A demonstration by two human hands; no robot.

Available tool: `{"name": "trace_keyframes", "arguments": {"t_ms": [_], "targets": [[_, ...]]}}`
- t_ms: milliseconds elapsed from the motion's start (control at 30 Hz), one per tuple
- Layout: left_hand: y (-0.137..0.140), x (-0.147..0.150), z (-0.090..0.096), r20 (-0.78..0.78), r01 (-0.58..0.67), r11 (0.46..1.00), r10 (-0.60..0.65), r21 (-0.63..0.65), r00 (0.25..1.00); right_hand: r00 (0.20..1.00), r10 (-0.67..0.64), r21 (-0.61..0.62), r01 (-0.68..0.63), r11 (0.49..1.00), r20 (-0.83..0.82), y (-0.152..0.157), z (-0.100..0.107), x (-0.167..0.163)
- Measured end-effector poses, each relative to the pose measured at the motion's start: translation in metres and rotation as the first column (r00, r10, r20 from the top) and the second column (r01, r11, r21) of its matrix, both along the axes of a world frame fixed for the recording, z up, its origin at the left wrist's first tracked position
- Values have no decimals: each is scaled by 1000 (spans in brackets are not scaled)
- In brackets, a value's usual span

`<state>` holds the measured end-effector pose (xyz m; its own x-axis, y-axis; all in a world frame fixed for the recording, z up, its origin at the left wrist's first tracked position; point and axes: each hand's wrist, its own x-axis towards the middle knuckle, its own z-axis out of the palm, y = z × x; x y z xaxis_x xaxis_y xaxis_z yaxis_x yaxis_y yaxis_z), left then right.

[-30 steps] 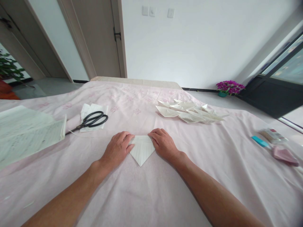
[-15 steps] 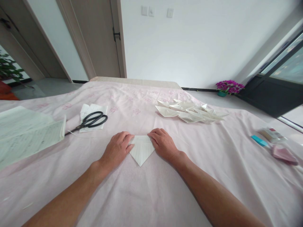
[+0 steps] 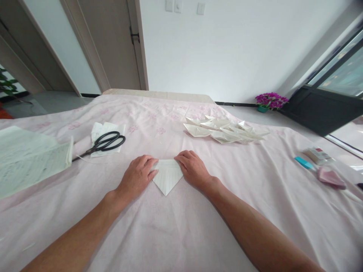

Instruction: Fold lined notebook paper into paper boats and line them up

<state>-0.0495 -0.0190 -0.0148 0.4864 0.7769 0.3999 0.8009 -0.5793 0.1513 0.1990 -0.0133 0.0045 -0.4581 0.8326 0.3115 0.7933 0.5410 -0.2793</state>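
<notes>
A small piece of folded paper (image 3: 167,175), whitish with faint lines, lies on the cloth with its point towards me and its straight edge at the far side. My left hand (image 3: 139,170) grips its left corner, thumb and fingers closing on the edge. At the opposite corner my right hand (image 3: 193,166) has its fingers pressed together on the paper; its thumb is mostly hidden. Beyond my right hand sit several folded paper boats (image 3: 221,130), grouped close together.
Black-handled scissors (image 3: 109,142) rest on small white paper pieces (image 3: 98,130) at left, their blades reaching large written sheets (image 3: 34,162). A blue object (image 3: 304,163), a clear packet (image 3: 319,155) and a pink item (image 3: 330,177) lie right. Pink cloth (image 3: 181,234) covers the surface.
The whole view has shifted slightly, so everything appears a little further left and up. Both hands keep their places on the folded paper, which looks the same.
</notes>
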Motion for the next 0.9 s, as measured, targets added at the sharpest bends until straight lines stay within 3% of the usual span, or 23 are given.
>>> {"name": "trace_keyframes", "arguments": {"t_ms": [200,533,900], "targets": [[-2,1,2,-19,4,1000,-4,11,1000,1000,-13,-4,13,1000,6,-1,0,-1],[-15,8,-1,-178,-43,999,40,-12,983,994,-43,27,40,999,103,-3,-2,-6],[-24,19,-6,-205,-34,999,27,-29,978,984,-1,16,-2,1000,181,-22,-5,-22]]}}
